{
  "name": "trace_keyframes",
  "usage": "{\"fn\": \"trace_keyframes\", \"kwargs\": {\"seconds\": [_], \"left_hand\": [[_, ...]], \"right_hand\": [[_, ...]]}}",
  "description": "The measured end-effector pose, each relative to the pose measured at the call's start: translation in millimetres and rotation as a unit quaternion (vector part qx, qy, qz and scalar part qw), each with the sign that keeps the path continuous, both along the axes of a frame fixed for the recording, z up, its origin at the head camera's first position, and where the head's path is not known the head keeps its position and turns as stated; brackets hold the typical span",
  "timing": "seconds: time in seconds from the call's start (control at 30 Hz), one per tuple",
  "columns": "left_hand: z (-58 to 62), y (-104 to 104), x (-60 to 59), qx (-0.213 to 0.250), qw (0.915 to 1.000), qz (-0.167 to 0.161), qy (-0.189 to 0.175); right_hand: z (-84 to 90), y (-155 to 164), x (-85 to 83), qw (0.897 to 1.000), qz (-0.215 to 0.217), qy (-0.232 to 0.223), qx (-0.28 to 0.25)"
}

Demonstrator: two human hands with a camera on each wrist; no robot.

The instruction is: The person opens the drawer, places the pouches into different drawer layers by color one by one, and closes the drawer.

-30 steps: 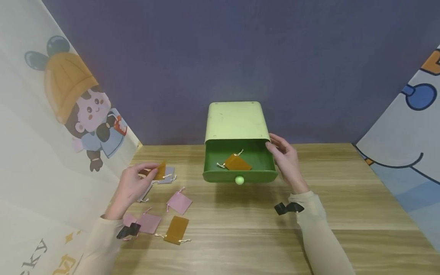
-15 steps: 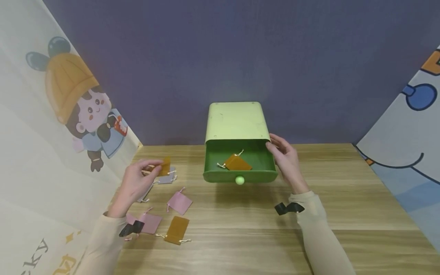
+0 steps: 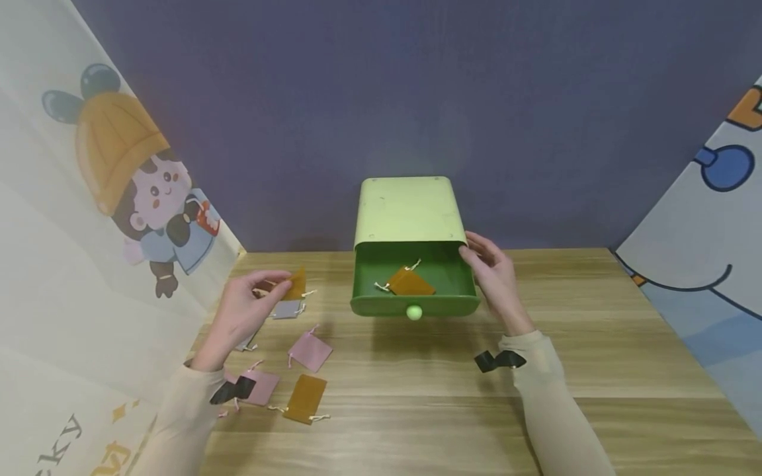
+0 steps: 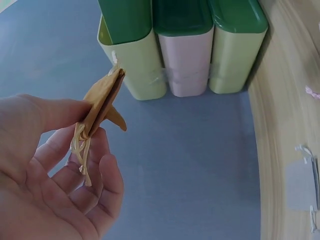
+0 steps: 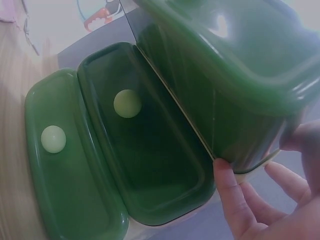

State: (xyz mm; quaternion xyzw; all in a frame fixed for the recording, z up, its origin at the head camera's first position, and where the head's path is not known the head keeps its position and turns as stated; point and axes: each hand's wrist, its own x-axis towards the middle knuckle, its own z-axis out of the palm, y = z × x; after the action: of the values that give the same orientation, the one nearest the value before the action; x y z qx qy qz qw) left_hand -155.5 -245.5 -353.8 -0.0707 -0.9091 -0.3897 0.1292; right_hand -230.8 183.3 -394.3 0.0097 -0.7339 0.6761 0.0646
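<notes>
My left hand pinches a small brown drawstring pouch between thumb and fingers, lifted off the table left of the drawer unit. The left wrist view shows that pouch edge-on in the left hand, its strings hanging down. A light green drawer unit stands at the back, its dark green top drawer pulled out. Another brown pouch lies inside it. My right hand grips the unit's right front corner. The right wrist view shows its fingers curled round that corner.
On the wooden table at the left lie a grey pouch, two pink pouches and a brown pouch. Printed cloth walls rise close at left and right. Lower drawer fronts with pale knobs show beneath.
My left hand has lifted the brown pouch and carried it a little to the right, toward the drawer. The right hand and the drawer have stayed put.
</notes>
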Motion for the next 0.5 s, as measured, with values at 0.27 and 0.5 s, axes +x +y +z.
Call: {"fn": "trace_keyframes", "kwargs": {"seconds": [0.27, 0.5], "left_hand": [[6.5, 12, -3.1, 0.012, 0.9999, -0.008, -0.002], [12.4, 25, -5.1, 0.018, 0.9997, -0.017, 0.005]], "right_hand": [[0.1, 0, -0.1, 1.0, -0.003, 0.001, -0.002], [-0.1, -1, -0.6, 1.0, -0.007, 0.0, 0.002]]}}
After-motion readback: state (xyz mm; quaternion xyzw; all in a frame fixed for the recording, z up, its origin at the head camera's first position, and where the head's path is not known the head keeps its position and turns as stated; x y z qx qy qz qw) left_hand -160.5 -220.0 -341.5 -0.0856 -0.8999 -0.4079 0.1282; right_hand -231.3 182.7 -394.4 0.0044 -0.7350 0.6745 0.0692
